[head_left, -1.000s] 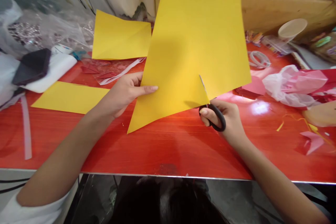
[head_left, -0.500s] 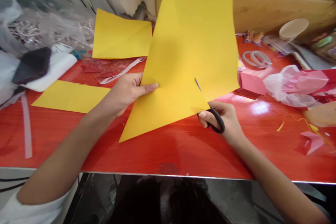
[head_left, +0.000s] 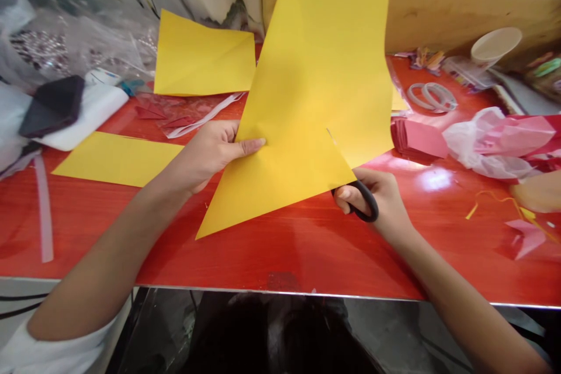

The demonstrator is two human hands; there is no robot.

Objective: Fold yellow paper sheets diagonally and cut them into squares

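Note:
A large sheet of yellow paper [head_left: 315,70] is held up above the red table. My left hand [head_left: 214,152] pinches its left edge, thumb on the front and the other fingers behind. My right hand [head_left: 377,198] grips a pair of scissors [head_left: 367,201] by the black handles at the sheet's lower right edge. A slit runs from that edge up into the paper. Most of the blades are hidden behind the sheet, with only a sliver of tip visible at the slit's upper end.
Yellow pieces lie left, one flat [head_left: 118,158] and one behind it [head_left: 204,61]. A dark phone [head_left: 55,106] and a clear bag of beads [head_left: 44,47] are further left. On the right are tape rings [head_left: 432,97], pink paper [head_left: 423,139], a cup [head_left: 495,47] and crumpled tissue [head_left: 482,143].
The blade tip that poked through the front has mostly slipped out of sight, and the slit shows more open. The right hand and scissors shifted slightly right; the sheet's right edge swung a little left.

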